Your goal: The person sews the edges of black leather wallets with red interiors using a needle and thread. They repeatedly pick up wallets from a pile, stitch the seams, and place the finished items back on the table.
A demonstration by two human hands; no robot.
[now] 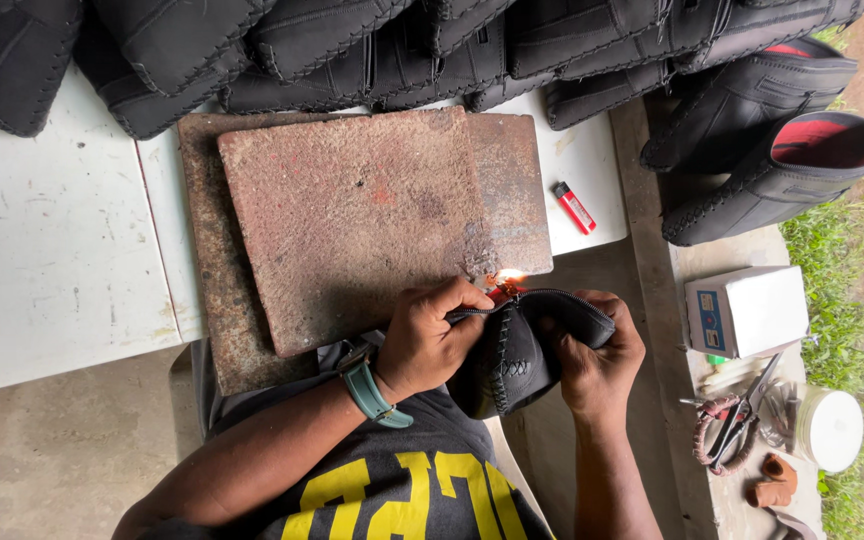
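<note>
A dark shirt with yellow lettering [402, 495] fills the bottom of the view, and just above it both hands work on a small black pouch [517, 350]. The left hand [432, 335], a teal watch [370, 388] on its wrist, has its fingers closed around a lit lighter [500, 291], whose small flame touches the zip end at the pouch's top edge. The right hand [597, 355] grips the pouch from the far side, fingers curled over its open zip and thumb inside. The pouch is held in the air, just off the near edge of a reddish stone slab [352, 220] that lies on the white surface [52, 250].

By the look of it, the pouch is nearly finished: the side lacing is complete and the zip is fitted, so singeing loose thread ends seems to be the step in hand. Whether other ends remain cannot be told.

A spare red lighter [574, 207] lies past the slab. A row of finished black pouches [352, 50] lines the far edge. Scissors [742, 410], a white box [747, 310] and a white tub [830, 428] sit to the right.
</note>
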